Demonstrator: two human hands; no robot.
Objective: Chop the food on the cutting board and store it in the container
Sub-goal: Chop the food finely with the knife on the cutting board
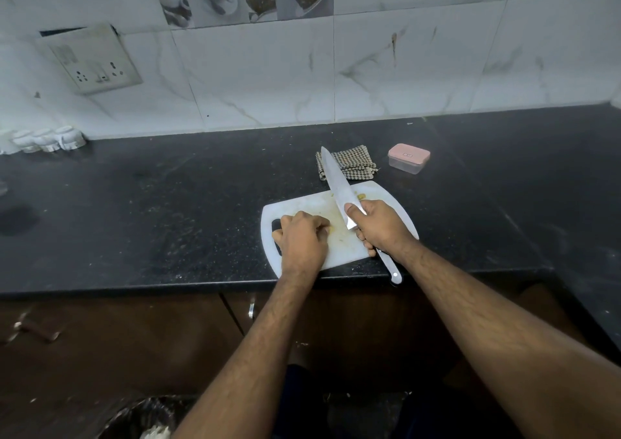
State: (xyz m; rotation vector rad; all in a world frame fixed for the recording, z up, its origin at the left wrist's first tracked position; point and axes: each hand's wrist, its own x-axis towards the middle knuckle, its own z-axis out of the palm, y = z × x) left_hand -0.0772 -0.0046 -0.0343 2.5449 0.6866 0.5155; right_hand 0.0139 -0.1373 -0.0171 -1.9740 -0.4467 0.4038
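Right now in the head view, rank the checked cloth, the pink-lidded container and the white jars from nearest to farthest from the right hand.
From the right hand:
1. Checked cloth, just behind the board.
2. Pink-lidded container, behind, to the right.
3. White jars, far left against the wall.

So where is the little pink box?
In the head view, the pink-lidded container sits on the black counter, far right, just right of the checkered cloth and beyond the cutting board.

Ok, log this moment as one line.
chopping | right hand grips steel chef's knife | left hand holds food on white plastic cutting board | pink-lidded container closed
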